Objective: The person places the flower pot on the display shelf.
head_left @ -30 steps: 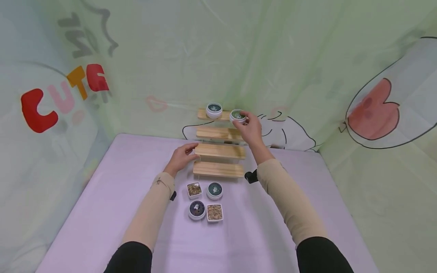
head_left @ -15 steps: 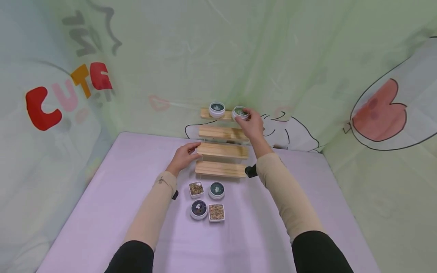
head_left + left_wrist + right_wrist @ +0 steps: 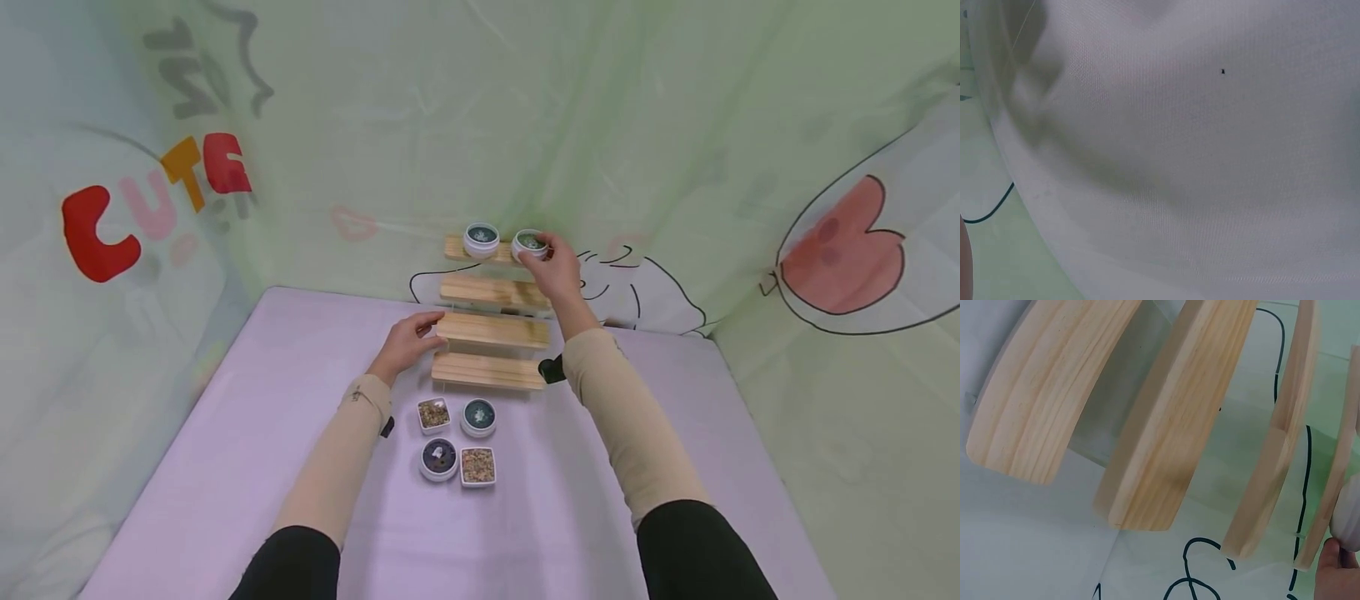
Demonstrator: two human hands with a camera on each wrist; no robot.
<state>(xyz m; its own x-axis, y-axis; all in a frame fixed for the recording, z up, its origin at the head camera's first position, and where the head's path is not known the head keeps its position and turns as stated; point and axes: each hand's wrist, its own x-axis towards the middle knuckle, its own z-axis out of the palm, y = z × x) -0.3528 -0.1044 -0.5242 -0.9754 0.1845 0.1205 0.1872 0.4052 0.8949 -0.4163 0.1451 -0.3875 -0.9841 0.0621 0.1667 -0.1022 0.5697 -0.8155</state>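
A four-tier wooden stand [image 3: 491, 330] rises at the back of the table. On its top plank, my right hand [image 3: 557, 268] grips a small round white pot [image 3: 530, 242] with a green top, at the right end. The right wrist view shows my fingertips against that white pot [image 3: 1347, 515] beside the thin top plank. To its left on the same plank sits another round white pot [image 3: 481, 240] with a dark green top. My left hand [image 3: 405, 343] holds the left end of the third plank from the top, thumb in front. The left wrist view shows mostly cloth.
In front of the stand, on the lilac tablecloth [image 3: 570, 500], stand two square white dishes of tan granules [image 3: 477, 467] [image 3: 433, 415] and two round dark-topped pots [image 3: 438, 458] [image 3: 478, 417]. A printed green curtain [image 3: 375, 125] hangs close behind the stand.
The green-topped pot in my right hand has settled slightly onto the right end of the top plank. My left hand keeps its place. The whole view has shifted a little.
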